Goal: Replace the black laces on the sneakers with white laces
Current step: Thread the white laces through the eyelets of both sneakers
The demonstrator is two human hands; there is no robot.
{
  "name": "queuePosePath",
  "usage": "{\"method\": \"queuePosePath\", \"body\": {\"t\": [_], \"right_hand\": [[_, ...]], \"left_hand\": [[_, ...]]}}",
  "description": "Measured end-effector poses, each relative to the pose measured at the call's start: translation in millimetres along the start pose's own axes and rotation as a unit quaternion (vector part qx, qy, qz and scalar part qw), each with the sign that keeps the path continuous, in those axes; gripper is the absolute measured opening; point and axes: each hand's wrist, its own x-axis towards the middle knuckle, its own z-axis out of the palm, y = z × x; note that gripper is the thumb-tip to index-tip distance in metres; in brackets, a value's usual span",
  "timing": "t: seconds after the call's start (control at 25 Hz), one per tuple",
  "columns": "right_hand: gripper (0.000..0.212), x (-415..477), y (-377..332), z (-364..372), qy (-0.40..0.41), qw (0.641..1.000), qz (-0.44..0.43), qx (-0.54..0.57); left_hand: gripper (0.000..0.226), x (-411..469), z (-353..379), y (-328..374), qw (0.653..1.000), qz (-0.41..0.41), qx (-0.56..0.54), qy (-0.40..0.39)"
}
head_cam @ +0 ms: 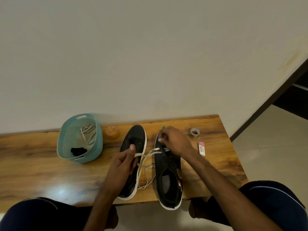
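Note:
Two black sneakers with white soles stand side by side on the wooden table (41,157), toes pointing away from me. A white lace (146,157) crosses the gap between the left sneaker (135,137) and the right sneaker (166,169), with loose loops lying on the wood. My left hand (124,161) pinches one stretch of this lace over the left sneaker. My right hand (173,140) rests on the toe end of the right sneaker with curled fingers, pinching the lace near the front eyelets. Both sneakers' remaining eyelets show no lace.
A teal basket (98,144) at the left holds another white lace (87,130) and a black lace bundle (78,150). An orange jar (113,132) stands beside it. A tape roll (194,132) and a small white box (202,148) lie at the right.

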Motion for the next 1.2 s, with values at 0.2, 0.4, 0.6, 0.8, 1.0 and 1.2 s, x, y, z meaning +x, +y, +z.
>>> {"method": "queuePosePath", "body": {"t": [0.2,0.4,0.6,0.8,1.0,1.2], "right_hand": [[0.033,9,-7,27,-0.077,0.975,-0.077,-0.195],[0.038,11,-3,15,-0.093,0.988,0.073,0.096],[0.044,5,-23,-36,-0.052,0.914,0.066,0.398],[0.035,-3,-25,-61,0.025,0.881,-0.018,0.471],[0.035,-12,-33,-45,-0.053,0.916,-0.09,0.386],[0.035,-18,-34,-25,-0.137,0.937,-0.088,0.31]], "left_hand": [[0.051,-4,7,-25,0.996,0.043,0.074,-0.028],[0.045,-8,16,-41,0.981,0.045,0.172,-0.075],[0.03,-3,22,-54,0.927,0.051,0.354,-0.112],[0.014,9,35,-47,0.898,0.039,0.435,-0.045],[0.058,58,37,-1,0.99,-0.036,0.128,0.052],[0.037,97,35,36,0.986,-0.154,-0.051,0.04]]}}
